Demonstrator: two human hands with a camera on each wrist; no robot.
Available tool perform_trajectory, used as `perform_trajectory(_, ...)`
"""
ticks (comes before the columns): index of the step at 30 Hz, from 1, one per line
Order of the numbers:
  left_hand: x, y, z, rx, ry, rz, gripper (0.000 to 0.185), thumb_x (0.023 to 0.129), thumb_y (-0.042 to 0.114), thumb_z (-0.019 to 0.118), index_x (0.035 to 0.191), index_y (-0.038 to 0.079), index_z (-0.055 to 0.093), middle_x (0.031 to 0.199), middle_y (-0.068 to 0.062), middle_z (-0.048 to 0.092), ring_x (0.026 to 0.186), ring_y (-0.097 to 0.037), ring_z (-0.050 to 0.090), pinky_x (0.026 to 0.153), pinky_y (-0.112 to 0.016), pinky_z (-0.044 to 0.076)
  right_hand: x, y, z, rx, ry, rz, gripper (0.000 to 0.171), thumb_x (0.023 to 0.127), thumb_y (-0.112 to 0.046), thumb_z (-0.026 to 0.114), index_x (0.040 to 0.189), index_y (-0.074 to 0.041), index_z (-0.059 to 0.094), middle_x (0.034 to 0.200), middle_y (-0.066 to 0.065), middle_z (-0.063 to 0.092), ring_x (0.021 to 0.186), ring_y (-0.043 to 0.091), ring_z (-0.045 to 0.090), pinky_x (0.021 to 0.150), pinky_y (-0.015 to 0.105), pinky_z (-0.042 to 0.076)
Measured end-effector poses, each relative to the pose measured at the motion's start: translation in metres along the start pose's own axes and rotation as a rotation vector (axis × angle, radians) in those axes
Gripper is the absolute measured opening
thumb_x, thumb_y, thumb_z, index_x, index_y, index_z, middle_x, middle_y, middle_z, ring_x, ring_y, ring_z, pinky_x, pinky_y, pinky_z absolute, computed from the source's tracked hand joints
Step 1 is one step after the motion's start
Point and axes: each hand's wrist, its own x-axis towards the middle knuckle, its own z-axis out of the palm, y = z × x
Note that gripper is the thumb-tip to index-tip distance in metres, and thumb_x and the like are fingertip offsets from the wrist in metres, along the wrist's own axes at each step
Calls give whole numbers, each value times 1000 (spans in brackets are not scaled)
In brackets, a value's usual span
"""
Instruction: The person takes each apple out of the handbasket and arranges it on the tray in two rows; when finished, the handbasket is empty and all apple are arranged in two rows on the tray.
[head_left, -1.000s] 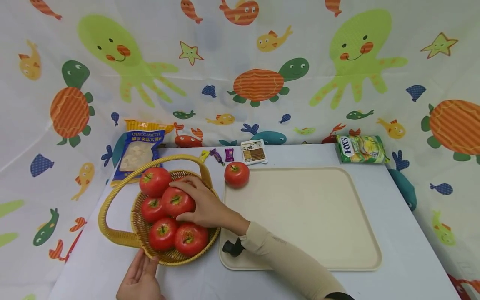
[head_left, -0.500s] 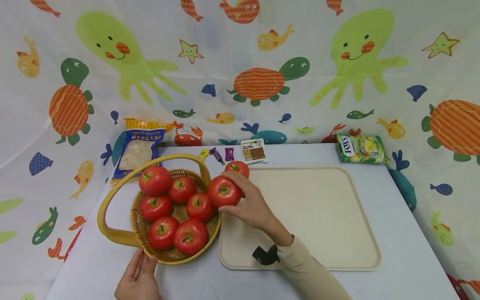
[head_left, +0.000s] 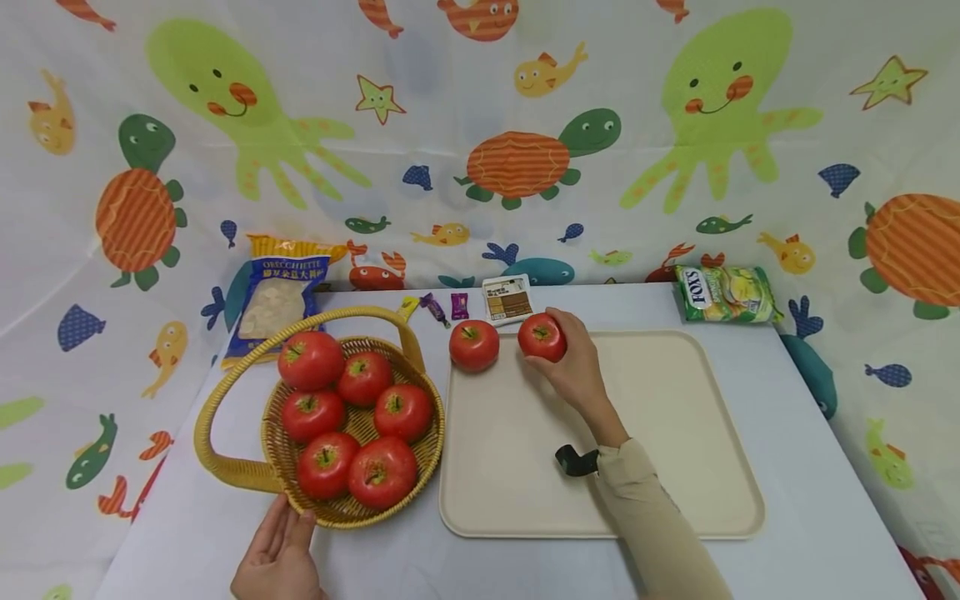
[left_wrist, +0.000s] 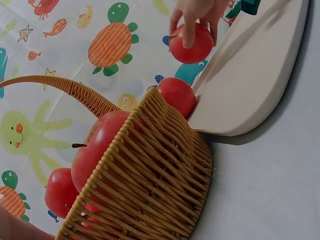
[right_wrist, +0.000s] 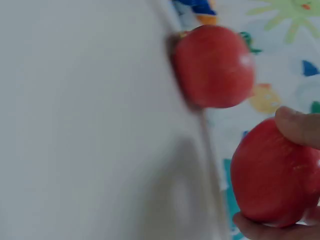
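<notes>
In the head view my right hand (head_left: 576,362) grips a red apple (head_left: 542,337) above the back edge of the cream tray (head_left: 600,517). Thumb and fingers curl around this apple's sides in the right wrist view. Another red apple (head_left: 474,345) sits at the tray's back left corner. My left hand (head_left: 279,554) touches the near rim of the yellow wicker basket (head_left: 360,521), its fingers fairly straight beside the handle base. Several red apples, such as one at the near side (head_left: 382,473), fill the basket. Its wall hides most of them in the left wrist view.
Behind the basket leans a blue pasta bag (head_left: 273,300). A purple-wrapped candy (head_left: 459,306) and a flat white packet (head_left: 507,300) lie along the table's back. At the back right is a green FOX'S bag (head_left: 726,294). A sea-animal curtain hangs behind.
My right hand has lifted an apple out of the basket and carried it right, past the corner apple, over the tray's back edge. My left hand has stayed at the basket rim.
</notes>
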Motion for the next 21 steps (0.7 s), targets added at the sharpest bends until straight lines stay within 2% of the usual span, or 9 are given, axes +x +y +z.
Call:
perform_trajectory(4, 0, 0, 0, 7, 5, -13, 57, 95, -2, 68, 148, 8, 53, 148, -16, 50, 135, -21, 52, 81, -8, 51, 4, 12, 9, -18, -43, 46, 79, 81, -10, 87, 148, -4, 46, 146, 18, 49, 134, 35, 45, 111, 54, 48)
perform_trajectory(8, 0, 0, 1, 12, -4, -21, 57, 94, -3, 68, 148, 8, 53, 148, -15, 50, 135, -22, 52, 82, -8, 52, 5, 18, 12, -30, -31, 76, 79, 81, -12, 87, 148, -3, 47, 145, 18, 51, 133, 35, 47, 111, 54, 47)
perform_trajectory(11, 0, 0, 0, 9, 0, -13, 58, 94, -4, 68, 148, 8, 53, 148, -16, 51, 135, -22, 52, 81, -9, 52, 8, 20, 13, -21, -37, 104, 80, 82, -15, 87, 150, -6, 46, 146, 17, 51, 133, 35, 47, 110, 53, 48)
perform_trajectory(15, 1, 0, 0, 13, 16, -11, 58, 93, -5, 68, 148, 8, 54, 148, -16, 51, 135, -21, 53, 81, -8, 52, 9, 19, 15, 8, -86, 140, 82, 85, -21, 86, 154, -10, 42, 150, 15, 49, 135, 34, 46, 110, 52, 49)
perform_trajectory(21, 1, 0, 1, 4, 6, -17, 58, 93, -5, 68, 148, 8, 53, 148, -16, 50, 135, -22, 53, 82, -9, 52, 9, 18, 14, 20, -109, 164, 85, 85, -21, 85, 156, -10, 39, 153, 15, 46, 138, 33, 43, 112, 53, 46)
